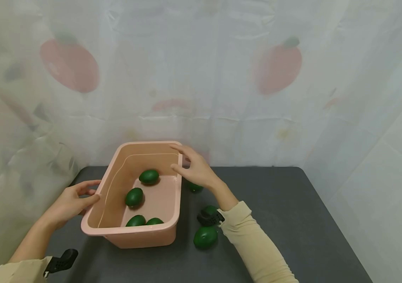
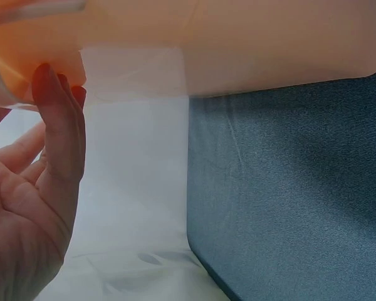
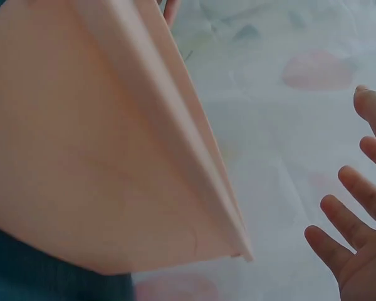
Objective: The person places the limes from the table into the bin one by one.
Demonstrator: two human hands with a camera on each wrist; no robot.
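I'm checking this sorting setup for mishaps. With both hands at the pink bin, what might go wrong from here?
The pink bin sits near the table's front-left edge; a push from the left hand or right hand might slide it off. The right forearm hangs over loose green fruits on the table and might knock one rolling. Both hands look open, so any lift may slip.

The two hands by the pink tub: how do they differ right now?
The left hand rests its thumb and fingers against the tub at its left rim; the right hand hovers by the far right corner, and contact is unclear. The left hand's fingers curve toward the wall; the right hand's spread open. Both hold nothing, and both arms wear beige sleeves.
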